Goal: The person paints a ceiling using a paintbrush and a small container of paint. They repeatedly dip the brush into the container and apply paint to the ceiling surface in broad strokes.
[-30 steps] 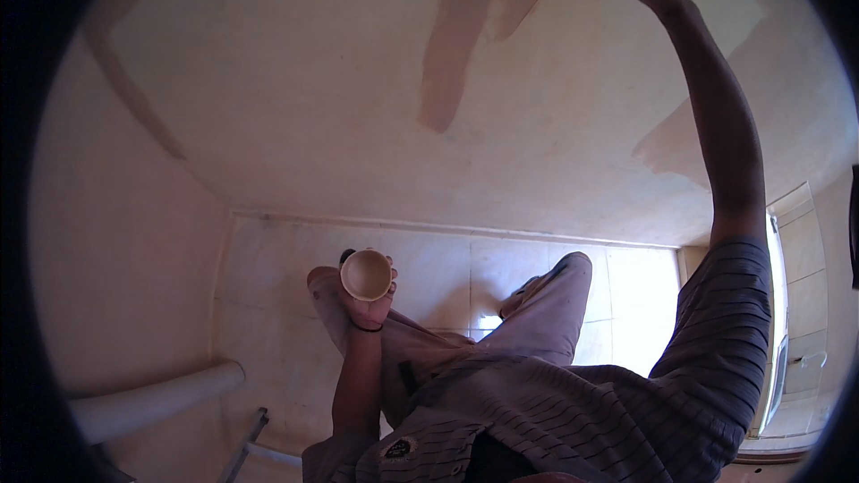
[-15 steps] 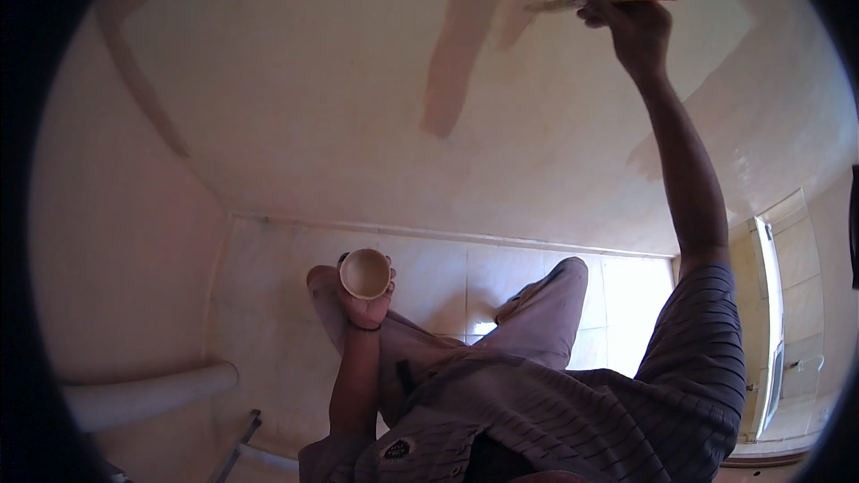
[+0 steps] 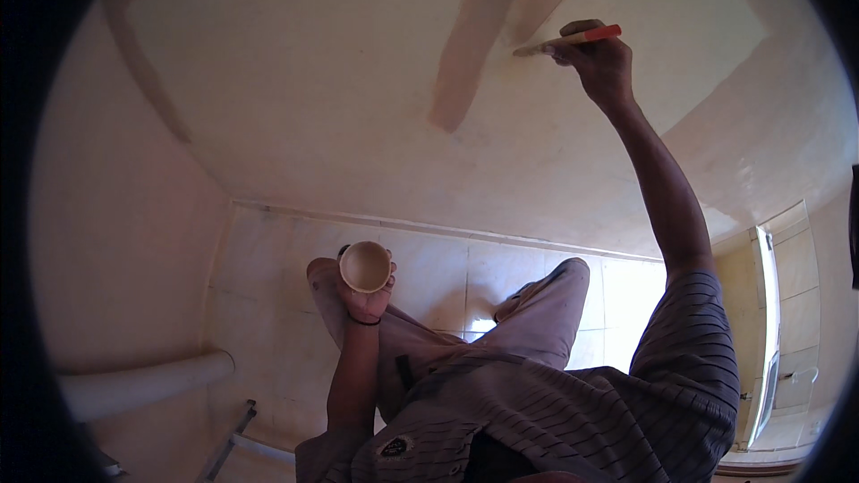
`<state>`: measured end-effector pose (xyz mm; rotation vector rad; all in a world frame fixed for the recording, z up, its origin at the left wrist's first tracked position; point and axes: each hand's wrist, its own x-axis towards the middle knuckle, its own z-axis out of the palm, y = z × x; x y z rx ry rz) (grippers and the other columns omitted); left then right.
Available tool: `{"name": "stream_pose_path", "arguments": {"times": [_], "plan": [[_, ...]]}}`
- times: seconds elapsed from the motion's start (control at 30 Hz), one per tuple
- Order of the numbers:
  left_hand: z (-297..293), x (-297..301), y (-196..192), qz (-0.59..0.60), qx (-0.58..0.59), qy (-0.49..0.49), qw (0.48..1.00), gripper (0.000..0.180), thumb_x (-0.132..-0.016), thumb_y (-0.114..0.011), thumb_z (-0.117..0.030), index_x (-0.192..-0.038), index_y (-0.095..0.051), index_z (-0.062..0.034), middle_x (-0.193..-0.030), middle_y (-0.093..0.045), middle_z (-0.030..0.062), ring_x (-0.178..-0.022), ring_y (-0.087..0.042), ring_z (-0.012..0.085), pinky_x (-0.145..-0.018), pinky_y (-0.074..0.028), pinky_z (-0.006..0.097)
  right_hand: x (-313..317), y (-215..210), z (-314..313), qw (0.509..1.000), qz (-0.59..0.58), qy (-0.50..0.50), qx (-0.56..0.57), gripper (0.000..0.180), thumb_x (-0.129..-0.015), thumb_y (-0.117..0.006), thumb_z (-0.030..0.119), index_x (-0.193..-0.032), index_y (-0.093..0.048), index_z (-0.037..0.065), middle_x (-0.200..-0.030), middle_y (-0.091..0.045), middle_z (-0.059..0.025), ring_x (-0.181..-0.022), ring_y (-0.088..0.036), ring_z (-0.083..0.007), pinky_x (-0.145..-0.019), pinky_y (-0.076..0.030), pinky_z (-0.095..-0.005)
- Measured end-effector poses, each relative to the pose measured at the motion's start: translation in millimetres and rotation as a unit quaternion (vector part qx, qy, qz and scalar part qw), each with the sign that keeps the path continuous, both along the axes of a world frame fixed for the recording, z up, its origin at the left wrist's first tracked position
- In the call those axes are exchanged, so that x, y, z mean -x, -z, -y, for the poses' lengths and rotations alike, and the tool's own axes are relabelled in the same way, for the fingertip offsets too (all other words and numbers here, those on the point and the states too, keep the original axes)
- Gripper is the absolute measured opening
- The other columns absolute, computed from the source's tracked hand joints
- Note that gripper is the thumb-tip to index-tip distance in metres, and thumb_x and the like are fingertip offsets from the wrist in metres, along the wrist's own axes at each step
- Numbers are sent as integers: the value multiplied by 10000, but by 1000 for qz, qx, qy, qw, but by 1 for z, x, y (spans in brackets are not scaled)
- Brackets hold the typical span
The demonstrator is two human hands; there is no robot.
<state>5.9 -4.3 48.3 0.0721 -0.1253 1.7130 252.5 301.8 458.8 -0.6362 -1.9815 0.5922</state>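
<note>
My right hand (image 3: pixel 601 67) is raised to the wall and closed round a paintbrush (image 3: pixel 580 38) with a red-ended handle. Its bristles point left and lie at the wall, beside a darker pinkish-brown streak (image 3: pixel 461 80). Whether the tip touches cannot be made out. Low in front of me, my left hand (image 3: pixel 365 304) holds a round, pale cup (image 3: pixel 366 266) from beneath, its opening turned up. The inside of the cup looks beige; its contents are hard to tell.
The pale wall (image 3: pixel 313 107) has more brownish bands at its upper left and right. Below it runs a tiled floor (image 3: pixel 429 259). A thick whitish pipe-like roll (image 3: pixel 152 383) and a metal frame (image 3: pixel 234 438) stand at lower left. A doorway (image 3: pixel 768 331) opens at right.
My right hand has moved down and left along the wall with the paintbrush, whose handle now tilts more. The pinkish streak near the bristles looks lighter. My left hand keeps the cup nearly still.
</note>
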Motion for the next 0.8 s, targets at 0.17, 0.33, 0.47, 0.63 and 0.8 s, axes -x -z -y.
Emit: {"name": "stream_pose_path", "arguments": {"times": [0.17, 0.33, 0.47, 0.63, 0.8], "plan": [[-1, 0, 1, 5, -4, 7, 1000, 673, -980, -530, -580, -1380, -553, -38, -1273, -607, 289, -1065, -635, 461, -777, -623, 487, 3, -5, -3, 998, 41, -29, -40, 270, -857, -830, 73, -1047, -663, -20, -895, -728, -73, -784, -691, -120, -659, -564, -261], [1, 0, 5, 12, 5, 5, 1000, 685, -976, -536, -589, -1386, -548, -41, -1294, -593, 288, -1079, -625, 469, -795, -618, 499, 1, -20, -19, 898, 182, 63, -396, 286, -830, -860, 205, -1033, -698, 83, -895, -732, -17, -735, -700, -162, -645, -572, -285], [2, -1, 7, 10, 0, 3, 1000, 695, -966, -567, -577, -1422, -512, -55, -1316, -560, 280, -1091, -608, 456, -822, -606, 492, -2, -34, -37, 857, 138, 41, -495, 279, -798, -882, 219, -1001, -718, 118, -895, -732, -27, -732, -705, -186, -649, -577, -306], [-2, 2, 9, -5, -6, 12, 1000, 728, -949, -627, -553, -1476, -450, -82, -1338, -502, 266, -1105, -586, 427, -843, -595, 471, -20, -74, -58, 863, 68, 78, -495, 212, -849, -849, 113, -1042, -763, 92, -985, -772, -31, -821, -736, -149, -703, -592, -281], [0, 2, 6, -3, -13, 3, 1000, 735, -948, -635, -545, -1483, -435, -82, -1346, -491, 273, -1097, -588, 430, -842, -599, 472, -8, -86, -11, 873, 34, 158, -461, 215, -853, -844, 141, -1039, -757, 75, -1039, -761, -60, -911, -742, -145, -786, -607, -289]]}}
